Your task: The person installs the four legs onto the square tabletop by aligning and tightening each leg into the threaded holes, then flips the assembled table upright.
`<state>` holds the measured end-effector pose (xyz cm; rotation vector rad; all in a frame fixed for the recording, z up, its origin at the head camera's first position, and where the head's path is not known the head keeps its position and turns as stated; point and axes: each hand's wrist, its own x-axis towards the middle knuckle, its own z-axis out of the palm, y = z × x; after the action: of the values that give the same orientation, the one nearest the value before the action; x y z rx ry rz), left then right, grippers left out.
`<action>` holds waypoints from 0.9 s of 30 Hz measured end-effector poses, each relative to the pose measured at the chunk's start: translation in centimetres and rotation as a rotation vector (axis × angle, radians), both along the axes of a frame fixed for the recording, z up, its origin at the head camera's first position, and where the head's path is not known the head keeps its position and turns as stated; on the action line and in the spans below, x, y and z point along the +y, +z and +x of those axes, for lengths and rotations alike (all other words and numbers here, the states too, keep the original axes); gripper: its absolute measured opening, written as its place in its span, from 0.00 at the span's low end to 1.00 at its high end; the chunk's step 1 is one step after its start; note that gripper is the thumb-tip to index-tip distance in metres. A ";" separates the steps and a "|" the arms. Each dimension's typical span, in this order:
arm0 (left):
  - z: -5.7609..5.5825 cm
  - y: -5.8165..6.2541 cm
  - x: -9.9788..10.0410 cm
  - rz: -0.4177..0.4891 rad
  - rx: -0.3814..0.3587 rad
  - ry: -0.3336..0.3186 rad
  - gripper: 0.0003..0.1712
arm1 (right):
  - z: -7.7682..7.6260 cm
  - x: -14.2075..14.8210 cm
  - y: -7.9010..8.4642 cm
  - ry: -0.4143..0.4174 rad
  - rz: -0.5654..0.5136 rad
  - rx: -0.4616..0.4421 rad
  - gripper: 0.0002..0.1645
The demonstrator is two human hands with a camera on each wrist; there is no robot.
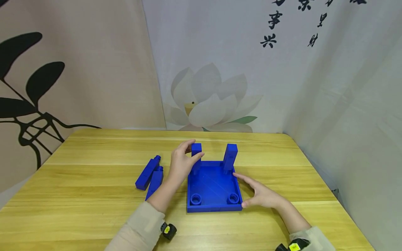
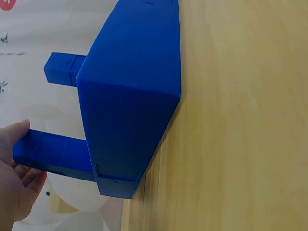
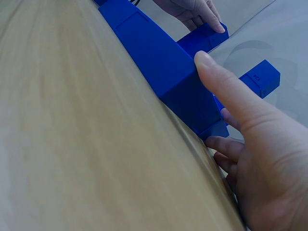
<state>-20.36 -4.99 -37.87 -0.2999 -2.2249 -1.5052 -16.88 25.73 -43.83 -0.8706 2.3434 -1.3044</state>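
Note:
A square blue plastic tray (image 1: 215, 183) with low walls lies on the table, and two square blue posts stand upright at its back corners. My left hand (image 1: 182, 161) pinches the top of the back-left post (image 1: 196, 148) between thumb and fingers. In the left wrist view that post (image 2: 60, 153) rises from the tray's corner. The other post (image 1: 230, 155), at the back right, leans slightly. Along the tray's right wall, my right hand (image 1: 262, 193) rests with spread fingers, its thumb at the front-right corner. Round sockets (image 1: 196, 199) show at both front corners.
Two loose blue posts with round, threaded-looking ends, one farther back (image 1: 147, 174) and one nearer (image 1: 155, 183), lie left of the tray beside my left forearm. The wooden table (image 1: 94, 181) runs back to a printed cloth (image 1: 220, 42).

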 end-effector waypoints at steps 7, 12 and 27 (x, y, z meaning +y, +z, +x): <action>0.0 0.2 -0.3 0.016 -0.009 -0.037 0.28 | 0.0 0.0 0.0 0.008 -0.004 0.023 0.57; -0.1 0.1 -0.6 0.017 -0.002 -0.083 0.30 | -0.1 0.0 0.1 0.005 0.002 0.024 0.57; -0.3 0.4 -1.3 0.009 -0.100 -0.185 0.30 | -0.1 0.0 -0.1 -0.001 0.001 0.014 0.57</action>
<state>-20.69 -6.26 -37.52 -0.4475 -2.3213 -1.6589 -16.94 25.77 -43.95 -0.8814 2.3549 -1.3015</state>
